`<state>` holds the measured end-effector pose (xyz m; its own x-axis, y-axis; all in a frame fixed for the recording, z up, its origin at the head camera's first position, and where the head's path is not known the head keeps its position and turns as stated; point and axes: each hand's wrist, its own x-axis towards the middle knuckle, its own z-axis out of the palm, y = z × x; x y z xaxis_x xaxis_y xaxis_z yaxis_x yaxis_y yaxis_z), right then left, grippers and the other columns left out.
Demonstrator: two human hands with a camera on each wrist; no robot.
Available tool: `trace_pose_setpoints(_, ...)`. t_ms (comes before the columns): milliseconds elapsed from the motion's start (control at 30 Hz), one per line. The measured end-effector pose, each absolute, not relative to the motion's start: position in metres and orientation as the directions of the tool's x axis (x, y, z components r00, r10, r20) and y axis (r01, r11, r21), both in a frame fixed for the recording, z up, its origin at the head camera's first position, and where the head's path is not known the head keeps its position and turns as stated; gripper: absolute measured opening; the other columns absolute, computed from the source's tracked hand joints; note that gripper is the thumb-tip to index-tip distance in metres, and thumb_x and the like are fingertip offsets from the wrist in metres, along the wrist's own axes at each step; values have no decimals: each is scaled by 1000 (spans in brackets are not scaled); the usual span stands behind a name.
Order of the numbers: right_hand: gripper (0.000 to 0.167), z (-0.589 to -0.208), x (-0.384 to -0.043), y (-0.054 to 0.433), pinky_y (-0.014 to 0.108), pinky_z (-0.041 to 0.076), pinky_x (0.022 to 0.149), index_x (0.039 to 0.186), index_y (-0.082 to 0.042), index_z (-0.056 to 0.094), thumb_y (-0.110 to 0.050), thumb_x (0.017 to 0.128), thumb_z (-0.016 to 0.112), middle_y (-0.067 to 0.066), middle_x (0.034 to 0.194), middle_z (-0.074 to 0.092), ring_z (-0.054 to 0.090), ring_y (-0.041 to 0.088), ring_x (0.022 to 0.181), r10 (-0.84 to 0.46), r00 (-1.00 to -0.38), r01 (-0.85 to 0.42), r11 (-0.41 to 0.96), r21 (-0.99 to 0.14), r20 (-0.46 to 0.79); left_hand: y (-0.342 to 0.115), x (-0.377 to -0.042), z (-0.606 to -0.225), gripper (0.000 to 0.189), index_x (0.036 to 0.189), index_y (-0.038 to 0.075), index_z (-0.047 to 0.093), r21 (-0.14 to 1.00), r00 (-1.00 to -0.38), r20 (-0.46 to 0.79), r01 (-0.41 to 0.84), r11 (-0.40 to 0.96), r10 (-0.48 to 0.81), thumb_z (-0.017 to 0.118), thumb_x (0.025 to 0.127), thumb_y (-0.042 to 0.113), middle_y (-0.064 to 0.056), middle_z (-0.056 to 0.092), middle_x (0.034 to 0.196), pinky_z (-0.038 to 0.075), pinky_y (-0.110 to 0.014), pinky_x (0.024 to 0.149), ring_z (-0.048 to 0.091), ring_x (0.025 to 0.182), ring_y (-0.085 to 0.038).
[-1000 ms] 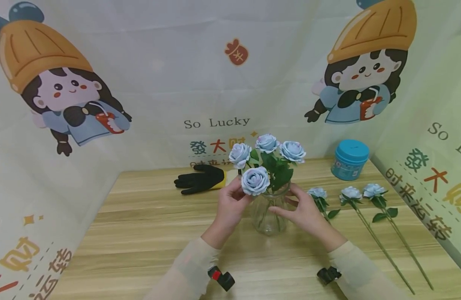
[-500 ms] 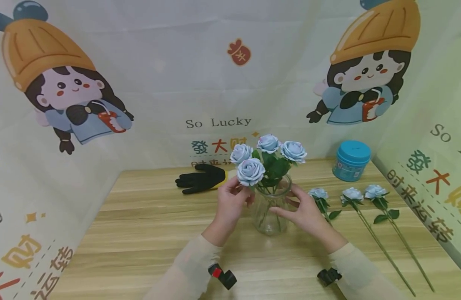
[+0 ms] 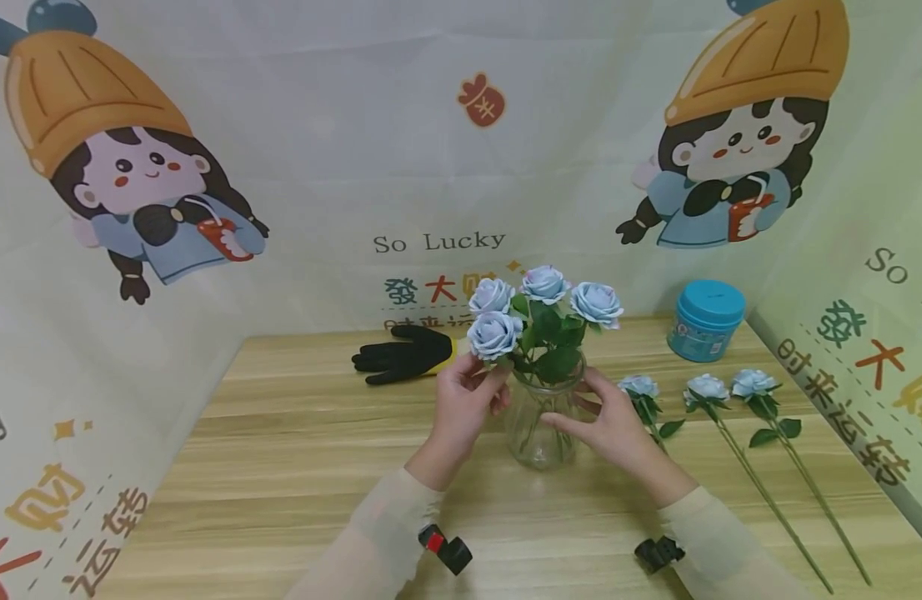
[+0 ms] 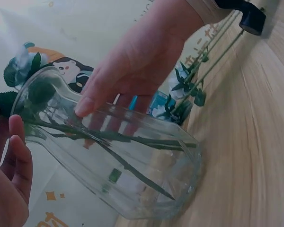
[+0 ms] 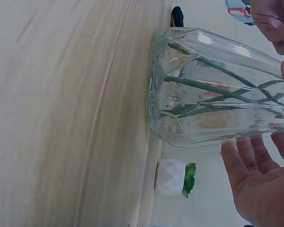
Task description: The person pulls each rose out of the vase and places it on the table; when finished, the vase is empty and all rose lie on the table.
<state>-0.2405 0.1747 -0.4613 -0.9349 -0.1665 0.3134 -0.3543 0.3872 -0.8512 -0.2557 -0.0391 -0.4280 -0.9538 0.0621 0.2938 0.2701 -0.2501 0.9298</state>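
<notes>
A clear glass vase [image 3: 542,433] stands upright on the table with several pale blue roses [image 3: 545,285] in it, their green stems crossing inside the glass [image 5: 213,87]. My left hand [image 3: 463,408] pinches the front-left rose [image 3: 494,335] just under its bloom, beside the vase rim. The stem between the fingertips is mostly hidden. On the other side, my right hand [image 3: 614,425] holds the vase, thumb in front and fingers around the back. In the left wrist view the right hand [image 4: 132,66] lies against the glass below the neck.
Loose blue roses [image 3: 704,388] lie on the wooden table [image 3: 296,467] at right. Behind them is a blue lidded tub [image 3: 706,323]. A black glove [image 3: 404,356] lies back left. A white pot with green leaves [image 5: 171,177] shows in the right wrist view. Printed cloth walls enclose the table.
My left hand has shifted the front-left rose up and leftward, away from the vase mouth, nearer the bloom behind it. My right hand stays on the vase. The view moved slightly.
</notes>
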Motion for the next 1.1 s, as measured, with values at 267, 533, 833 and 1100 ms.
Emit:
trace_pose_setpoints(267, 65, -460, -240, 175, 51, 54, 105, 142, -11, 58, -18, 85, 87, 13, 140, 61, 62, 34, 122, -169, -933, -358, 389, -849, 316, -43, -258, -435, 12, 97, -8, 68, 922, -922, 384, 380, -80, 42, 72, 94, 3, 8, 61, 77, 47, -17, 53, 56, 63, -5)
trace_pose_setpoints(533, 66, -460, -241, 175, 49, 55, 105, 141, -12, 58, -18, 83, 88, 12, 141, 60, 62, 33, 122, -166, -936, -352, 396, -848, 311, -44, -258, -438, 10, 93, -4, 70, 893, -893, 450, 450, -23, 10, 76, 91, 3, 8, 63, 94, 48, -16, 55, 59, 71, -4)
trace_pose_setpoints(833, 67, -462, -241, 176, 51, 54, 105, 142, -11, 57, -17, 84, 88, 13, 142, 60, 61, 36, 123, -173, -933, -358, 386, -850, 315, -44, -258, -434, 12, 100, -3, 70, 912, -913, 406, 401, -91, 37, 75, 92, 5, 4, 56, 69, 37, -19, 46, 46, 52, -6)
trace_pose_setpoints(1100, 68, -461, -239, 176, 52, 54, 105, 145, -14, 56, -18, 84, 87, 12, 142, 59, 60, 34, 125, -184, -931, -364, 384, -848, 316, -44, -255, -425, 15, 108, -3, 69, 912, -908, 398, 377, -159, 132, 71, 97, 7, 4, 61, 65, 40, -21, 44, 53, 49, -9)
